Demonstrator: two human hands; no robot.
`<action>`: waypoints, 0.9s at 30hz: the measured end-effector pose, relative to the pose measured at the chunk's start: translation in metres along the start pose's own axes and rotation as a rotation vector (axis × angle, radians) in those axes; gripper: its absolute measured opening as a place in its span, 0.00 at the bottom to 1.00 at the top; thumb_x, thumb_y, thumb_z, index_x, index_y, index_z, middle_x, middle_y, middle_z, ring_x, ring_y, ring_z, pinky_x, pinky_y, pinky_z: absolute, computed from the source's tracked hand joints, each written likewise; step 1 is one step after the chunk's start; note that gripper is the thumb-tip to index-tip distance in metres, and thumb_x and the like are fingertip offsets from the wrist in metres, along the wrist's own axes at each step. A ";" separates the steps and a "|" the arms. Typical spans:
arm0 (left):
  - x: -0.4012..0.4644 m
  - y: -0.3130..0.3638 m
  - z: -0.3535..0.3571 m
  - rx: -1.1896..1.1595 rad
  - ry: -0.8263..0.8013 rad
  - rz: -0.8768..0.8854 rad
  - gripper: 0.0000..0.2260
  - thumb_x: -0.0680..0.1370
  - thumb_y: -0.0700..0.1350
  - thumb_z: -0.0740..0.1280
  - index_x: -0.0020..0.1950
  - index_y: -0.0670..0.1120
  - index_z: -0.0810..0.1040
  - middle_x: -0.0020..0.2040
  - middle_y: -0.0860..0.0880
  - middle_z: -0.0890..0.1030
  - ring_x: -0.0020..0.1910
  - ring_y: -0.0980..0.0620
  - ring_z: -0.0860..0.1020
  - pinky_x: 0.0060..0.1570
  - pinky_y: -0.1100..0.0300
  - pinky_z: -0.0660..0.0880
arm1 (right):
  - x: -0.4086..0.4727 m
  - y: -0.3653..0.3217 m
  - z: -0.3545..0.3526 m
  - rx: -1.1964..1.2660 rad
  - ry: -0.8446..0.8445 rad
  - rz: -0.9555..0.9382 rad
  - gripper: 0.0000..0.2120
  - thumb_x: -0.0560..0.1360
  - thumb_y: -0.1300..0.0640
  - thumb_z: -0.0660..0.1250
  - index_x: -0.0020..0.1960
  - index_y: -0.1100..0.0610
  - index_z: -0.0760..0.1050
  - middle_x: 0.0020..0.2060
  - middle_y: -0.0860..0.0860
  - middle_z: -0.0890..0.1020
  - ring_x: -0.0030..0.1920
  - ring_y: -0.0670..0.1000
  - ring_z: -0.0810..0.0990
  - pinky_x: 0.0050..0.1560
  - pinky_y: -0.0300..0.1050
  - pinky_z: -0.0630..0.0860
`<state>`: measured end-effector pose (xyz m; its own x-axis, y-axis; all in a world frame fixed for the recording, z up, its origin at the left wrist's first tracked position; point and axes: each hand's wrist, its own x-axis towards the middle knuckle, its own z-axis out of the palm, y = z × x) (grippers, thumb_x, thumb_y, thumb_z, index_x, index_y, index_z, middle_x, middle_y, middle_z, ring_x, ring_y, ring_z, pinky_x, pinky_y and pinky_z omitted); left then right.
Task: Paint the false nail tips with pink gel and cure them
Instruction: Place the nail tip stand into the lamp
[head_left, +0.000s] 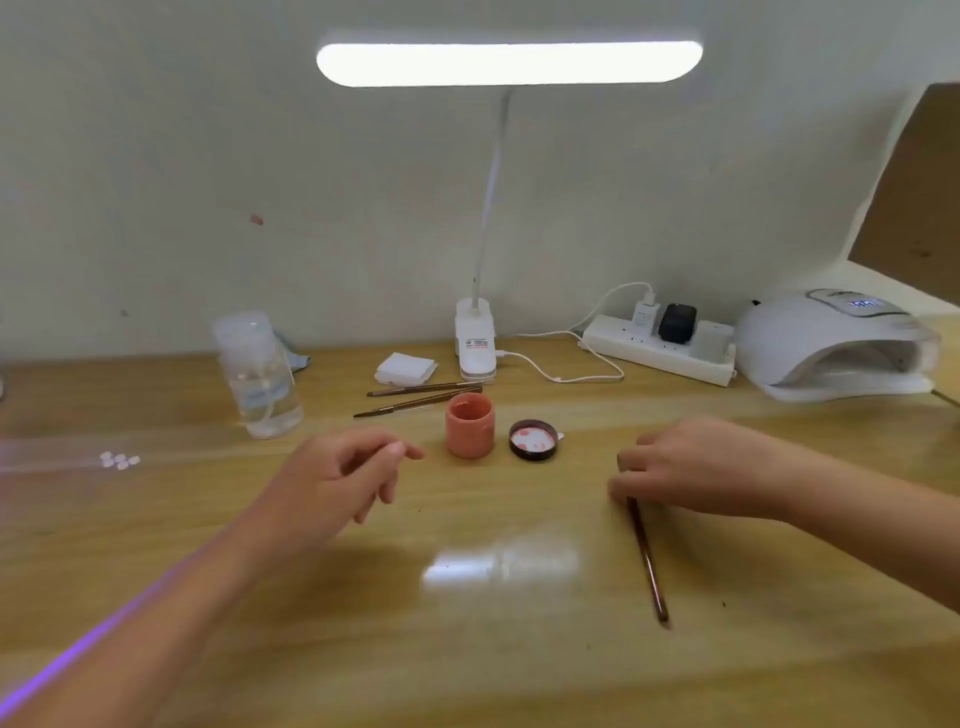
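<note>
Under the right hand (691, 467), fingers curling onto its far end, the brush (647, 558) is lying near-far (left hand (343, 467) loosely open, empty).

Glossy wood-look table (311, 649); clear plastic bottle (260, 379); matt pink jar (469, 426).

The right hand (691, 467) hides the brush (648, 561) tip; nail tips (119, 460) blur.

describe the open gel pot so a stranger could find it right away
Start at the white desk lamp's base against the wall, then come toward you past two thin brushes. The pink gel pot stands there, open; its dark lid lies just right of it.
</note>
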<state>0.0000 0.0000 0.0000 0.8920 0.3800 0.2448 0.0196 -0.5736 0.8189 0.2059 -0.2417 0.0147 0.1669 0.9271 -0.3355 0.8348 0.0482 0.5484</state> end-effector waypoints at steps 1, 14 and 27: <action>0.004 -0.001 0.006 0.009 0.003 0.010 0.11 0.78 0.40 0.61 0.43 0.51 0.81 0.28 0.51 0.77 0.23 0.57 0.70 0.26 0.69 0.68 | 0.003 0.001 -0.003 -0.028 0.001 -0.019 0.13 0.78 0.64 0.55 0.61 0.56 0.65 0.48 0.53 0.72 0.40 0.52 0.65 0.35 0.46 0.62; 0.017 -0.023 0.030 -0.168 0.139 -0.084 0.11 0.79 0.42 0.60 0.41 0.50 0.81 0.25 0.52 0.74 0.20 0.60 0.68 0.25 0.68 0.68 | 0.017 -0.004 -0.008 0.519 0.904 0.183 0.16 0.57 0.71 0.75 0.35 0.56 0.73 0.23 0.45 0.70 0.22 0.43 0.66 0.21 0.35 0.63; 0.016 -0.026 0.024 -0.418 0.420 -0.089 0.22 0.80 0.42 0.58 0.25 0.43 0.74 0.17 0.50 0.66 0.18 0.58 0.63 0.19 0.69 0.61 | 0.129 -0.091 -0.096 2.659 1.193 0.709 0.19 0.79 0.51 0.60 0.31 0.57 0.69 0.20 0.50 0.73 0.18 0.45 0.66 0.18 0.32 0.61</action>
<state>0.0244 0.0034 -0.0295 0.6383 0.7169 0.2802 -0.1694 -0.2243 0.9597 0.1017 -0.0908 -0.0052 0.8987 0.4337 -0.0656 -0.2880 0.4705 -0.8341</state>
